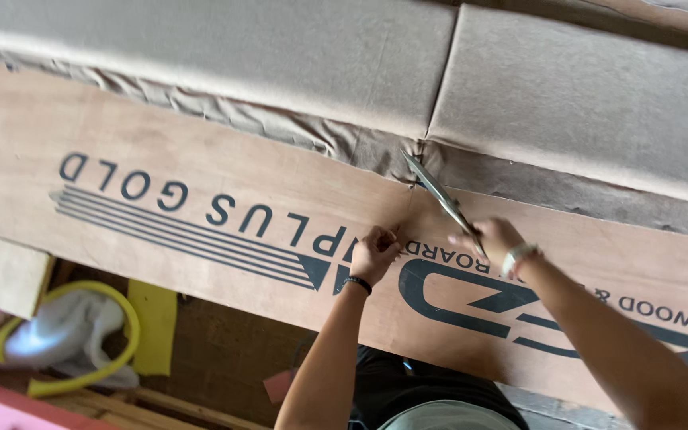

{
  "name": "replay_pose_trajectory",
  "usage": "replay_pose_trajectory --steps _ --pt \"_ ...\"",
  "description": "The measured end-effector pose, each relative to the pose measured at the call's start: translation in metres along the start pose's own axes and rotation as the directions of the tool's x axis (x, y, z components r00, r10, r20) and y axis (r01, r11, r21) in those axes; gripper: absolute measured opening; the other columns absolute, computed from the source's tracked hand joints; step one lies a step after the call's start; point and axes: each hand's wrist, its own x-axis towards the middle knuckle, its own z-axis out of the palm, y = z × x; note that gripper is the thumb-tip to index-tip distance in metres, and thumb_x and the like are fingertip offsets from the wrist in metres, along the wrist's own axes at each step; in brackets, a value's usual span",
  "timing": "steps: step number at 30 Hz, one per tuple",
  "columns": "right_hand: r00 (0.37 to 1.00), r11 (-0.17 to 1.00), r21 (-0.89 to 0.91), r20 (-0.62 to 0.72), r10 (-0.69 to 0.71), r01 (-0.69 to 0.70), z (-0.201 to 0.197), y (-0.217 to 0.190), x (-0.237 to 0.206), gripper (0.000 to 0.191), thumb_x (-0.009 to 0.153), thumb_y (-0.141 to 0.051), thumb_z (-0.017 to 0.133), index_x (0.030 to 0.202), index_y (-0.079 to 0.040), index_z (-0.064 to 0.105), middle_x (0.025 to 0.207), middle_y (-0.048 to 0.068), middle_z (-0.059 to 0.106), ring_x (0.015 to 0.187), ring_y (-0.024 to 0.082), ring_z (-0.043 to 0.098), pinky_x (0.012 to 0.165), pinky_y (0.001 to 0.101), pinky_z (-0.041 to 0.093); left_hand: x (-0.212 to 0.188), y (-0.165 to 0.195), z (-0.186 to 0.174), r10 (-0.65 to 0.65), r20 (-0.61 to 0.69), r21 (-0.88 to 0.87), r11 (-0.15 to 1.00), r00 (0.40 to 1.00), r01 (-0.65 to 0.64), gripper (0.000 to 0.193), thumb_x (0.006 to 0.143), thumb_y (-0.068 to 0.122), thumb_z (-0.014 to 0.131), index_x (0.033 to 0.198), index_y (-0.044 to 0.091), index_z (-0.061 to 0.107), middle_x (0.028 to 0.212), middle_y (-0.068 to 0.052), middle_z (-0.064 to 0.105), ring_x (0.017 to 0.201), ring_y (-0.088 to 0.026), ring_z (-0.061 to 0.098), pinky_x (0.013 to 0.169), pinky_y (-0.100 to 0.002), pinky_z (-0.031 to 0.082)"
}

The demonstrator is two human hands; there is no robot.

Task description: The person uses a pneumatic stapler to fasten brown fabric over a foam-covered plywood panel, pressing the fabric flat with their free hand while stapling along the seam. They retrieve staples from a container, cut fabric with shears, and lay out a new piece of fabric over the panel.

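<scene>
Soft, even daylight, faint shadows; slight motion blur throughout, glare at lower left.

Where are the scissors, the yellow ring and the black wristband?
scissors (439, 195), head view, on the blades.
yellow ring (125, 310), head view, on its right rim.
black wristband (357, 283), head view, on the band at the left wrist.

This looks like an upholstery or furniture workshop. A large plywood sheet (201, 159) carries padded panels (567, 95) wrapped in brown fabric (264, 119), its loose edges bunched along the board. Below lie wood slats (121, 406), pink and yellow foam offcuts (153, 318) and a bare dirt-coloured floor (224, 350).
</scene>
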Motion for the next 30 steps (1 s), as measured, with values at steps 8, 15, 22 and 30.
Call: replay_pose_trajectory --steps 8,15,22,30 --pt "0.937 0.94 0.289 -0.24 0.253 -0.179 0.077 0.144 -0.154 0.044 0.082 -0.052 0.075 0.08 -0.009 0.08 0.049 0.003 0.061 0.041 0.012 0.058 0.044 0.0303 0.047 -0.005 -0.03 0.054 -0.132 0.31 -0.203 0.958 0.941 0.201 0.018 0.096 0.001 0.058 0.109 -0.004 0.07 0.094 -0.01 0.069 0.071 -0.017 0.067 0.062 -0.031 0.058" --pt "0.75 0.65 0.723 -0.292 0.594 -0.233 0.115 0.228 -0.291 0.042 0.083 -0.045 0.08 0.075 -0.004 0.076 0.052 0.006 0.058 0.045 0.015 0.055 0.047 0.0355 0.043 -0.047 -0.028 0.178 -0.213 0.645 0.043 0.969 0.734 0.244 0.034 0.095 0.003 0.061 0.127 0.004 0.071 0.097 -0.003 0.07 0.078 -0.014 0.068 0.071 -0.029 0.06" --pt "0.389 0.697 0.713 -0.623 0.679 -0.074 0.152 0.303 -0.426 0.045 0.08 -0.045 0.082 0.068 -0.003 0.071 0.05 0.007 0.057 0.046 0.014 0.054 0.049 0.0352 0.045 -0.165 -0.033 0.307 -0.25 0.857 0.22 0.968 0.451 0.118 0.035 0.092 -0.001 0.063 0.126 0.004 0.07 0.095 -0.007 0.074 0.078 -0.015 0.071 0.068 -0.028 0.056" --pt "0.374 0.338 0.906 -0.415 0.829 0.257 0.203 0.453 -0.581 0.034 0.081 -0.034 0.083 0.073 -0.002 0.072 0.052 0.002 0.05 0.046 0.014 0.047 0.046 0.0351 0.036 -0.348 -0.071 0.499 -0.381 0.905 0.404 0.909 0.19 -0.102 0.018 0.098 0.009 0.071 0.111 -0.003 0.074 0.091 -0.01 0.075 0.076 -0.015 0.071 0.064 -0.031 0.057"
